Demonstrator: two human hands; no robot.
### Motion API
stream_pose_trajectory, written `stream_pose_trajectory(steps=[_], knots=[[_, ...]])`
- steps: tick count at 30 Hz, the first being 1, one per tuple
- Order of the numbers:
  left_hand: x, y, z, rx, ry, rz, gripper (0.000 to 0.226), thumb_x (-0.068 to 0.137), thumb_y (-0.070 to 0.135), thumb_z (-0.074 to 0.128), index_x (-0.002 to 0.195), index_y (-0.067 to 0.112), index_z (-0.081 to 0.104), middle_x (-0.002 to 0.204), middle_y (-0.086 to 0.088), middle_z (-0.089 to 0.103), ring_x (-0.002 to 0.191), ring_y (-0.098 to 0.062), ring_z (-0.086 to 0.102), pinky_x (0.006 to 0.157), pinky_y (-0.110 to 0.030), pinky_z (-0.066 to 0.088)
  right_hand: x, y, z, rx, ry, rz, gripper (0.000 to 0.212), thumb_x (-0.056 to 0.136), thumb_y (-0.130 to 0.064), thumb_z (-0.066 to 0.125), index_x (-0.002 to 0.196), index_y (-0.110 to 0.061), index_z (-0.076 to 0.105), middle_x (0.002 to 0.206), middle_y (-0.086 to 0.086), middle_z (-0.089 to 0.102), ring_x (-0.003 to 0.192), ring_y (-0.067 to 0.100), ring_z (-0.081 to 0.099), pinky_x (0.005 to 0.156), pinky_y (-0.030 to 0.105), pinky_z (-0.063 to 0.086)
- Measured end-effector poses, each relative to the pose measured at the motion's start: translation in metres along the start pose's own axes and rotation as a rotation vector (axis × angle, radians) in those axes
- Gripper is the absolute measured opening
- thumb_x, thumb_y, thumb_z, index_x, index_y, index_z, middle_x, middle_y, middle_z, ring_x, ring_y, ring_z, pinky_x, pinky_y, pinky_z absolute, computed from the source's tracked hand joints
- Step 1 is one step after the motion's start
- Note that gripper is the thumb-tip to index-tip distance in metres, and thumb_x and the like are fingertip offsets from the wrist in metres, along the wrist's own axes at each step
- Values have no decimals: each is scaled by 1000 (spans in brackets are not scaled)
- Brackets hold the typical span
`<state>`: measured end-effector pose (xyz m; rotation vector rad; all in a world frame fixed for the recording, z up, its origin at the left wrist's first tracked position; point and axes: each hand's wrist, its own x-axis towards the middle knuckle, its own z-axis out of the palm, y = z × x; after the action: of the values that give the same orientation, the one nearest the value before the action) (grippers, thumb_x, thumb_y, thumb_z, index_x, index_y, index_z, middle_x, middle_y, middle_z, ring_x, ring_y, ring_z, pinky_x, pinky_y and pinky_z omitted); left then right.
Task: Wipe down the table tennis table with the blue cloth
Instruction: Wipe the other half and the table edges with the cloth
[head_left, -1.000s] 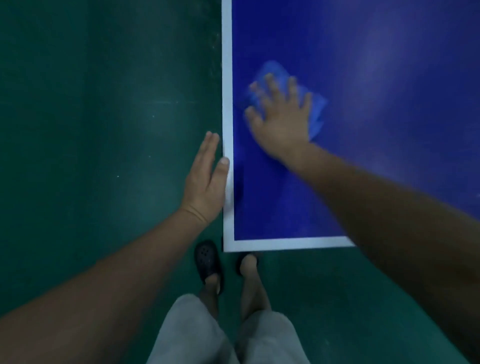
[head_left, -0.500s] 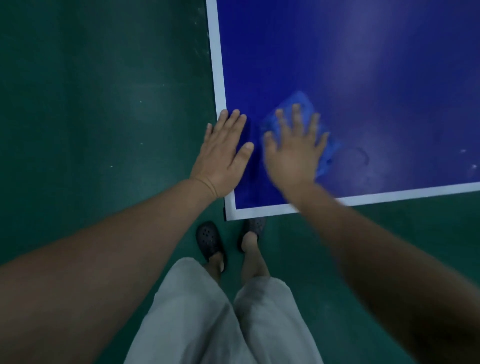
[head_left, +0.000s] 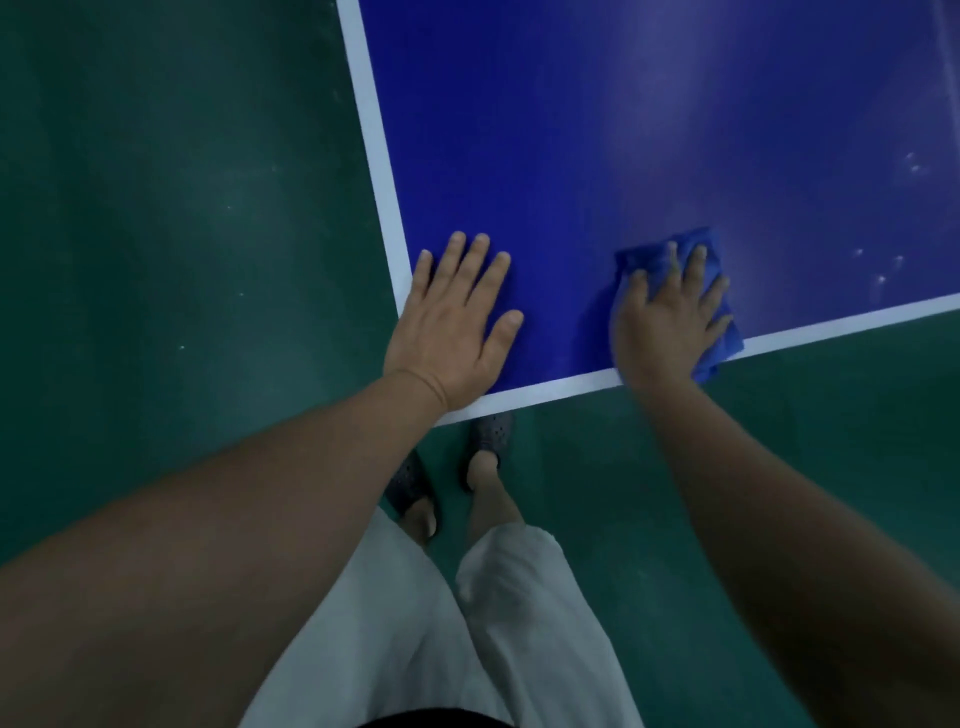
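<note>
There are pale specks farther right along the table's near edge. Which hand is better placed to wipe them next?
Right. The right hand presses the blue cloth flat on the table, on the side toward the specks. The left hand rests bare at the corner, farther from them.

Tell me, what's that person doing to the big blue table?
A person is cleaning a table tennis table. Their right hand presses a blue cloth flat on the top, right by the near white edge, and a bit of cloth sticks out past the edge. Their left hand rests flat on the table's corner. Some small white specks show on the table farther to the right of the cloth.
</note>
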<state>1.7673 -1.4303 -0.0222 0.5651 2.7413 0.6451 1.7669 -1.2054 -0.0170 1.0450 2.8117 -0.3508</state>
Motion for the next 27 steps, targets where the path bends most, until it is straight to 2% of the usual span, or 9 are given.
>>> stream_pose_trajectory(steps=[1, 4, 6, 8, 12, 16, 21, 24, 27], knots=[[1, 0, 2, 31, 5, -14, 74, 100, 57, 1, 160, 16, 14, 169, -6, 8, 156, -23, -3, 125, -46, -6, -16, -15, 8, -25, 16, -21, 58, 103, -47, 29, 159, -32, 24, 168, -4, 11, 155, 30, 4, 122, 59, 4], [1, 0, 4, 27, 27, -18, 70, 100, 53, 5, 160, 17, 18, 168, -7, 10, 156, -25, -1, 125, -45, -6, -92, -35, 37, -94, 12, -560, 57, 100, -43, 33, 153, -25, 39, 163, 2, 30, 152, 35, 18, 120, 60, 13], [1, 0, 4, 51, 15, -8, 68, 101, 52, 3, 160, 22, 18, 169, -5, 8, 156, -26, -3, 125, -45, -8, -109, -15, 38, -154, -84, -751, 57, 100, -46, 34, 153, -26, 38, 164, 0, 29, 154, 33, 15, 122, 59, 12], [3, 2, 5, 99, 6, -11, 67, 101, 54, -2, 160, 27, 16, 169, -5, 7, 156, -27, -4, 124, -46, -9, -71, 15, 24, -183, -101, -679, 60, 100, -54, 27, 155, -30, 32, 166, -2, 23, 154, 32, 12, 123, 57, 8], [5, 5, 10, 235, -40, -42, 66, 99, 59, -6, 159, 32, 4, 169, -4, -3, 155, -28, -12, 124, -51, -8, 22, 78, -18, -136, -91, -182, 64, 99, -58, 23, 159, -35, 20, 169, -4, 10, 155, 27, 3, 124, 53, 2], [6, 7, 12, 279, -45, -65, 64, 101, 57, 2, 160, 33, 4, 169, -4, -5, 154, -28, -13, 124, -51, -8, 36, 59, -19, -50, -36, 82, 61, 105, -51, 28, 161, -30, 16, 169, -2, 6, 155, 28, -1, 123, 55, -1], [6, 11, 10, 247, 4, -92, 63, 99, 51, 22, 157, 28, 31, 167, -6, 16, 155, -30, 6, 124, -55, 6, -17, -1, 9, -134, -40, -477, 59, 101, -52, 31, 154, -27, 37, 165, 2, 26, 152, 35, 19, 122, 56, 11], [13, 24, 13, 217, 108, -100, 62, 95, 42, 32, 151, 18, 45, 163, -10, 29, 153, -33, 19, 123, -57, 10, -7, 13, 4, -141, -180, -811, 58, 102, -57, 30, 154, -32, 38, 165, -5, 24, 155, 27, 11, 122, 53, 12], [36, 57, 27, 161, 153, -98, 64, 96, 40, 32, 153, 14, 38, 164, -8, 27, 153, -28, 17, 123, -54, 7, 42, 52, -14, -135, -173, -773, 60, 101, -62, 27, 155, -37, 33, 166, -9, 20, 155, 25, 8, 123, 51, 12]])
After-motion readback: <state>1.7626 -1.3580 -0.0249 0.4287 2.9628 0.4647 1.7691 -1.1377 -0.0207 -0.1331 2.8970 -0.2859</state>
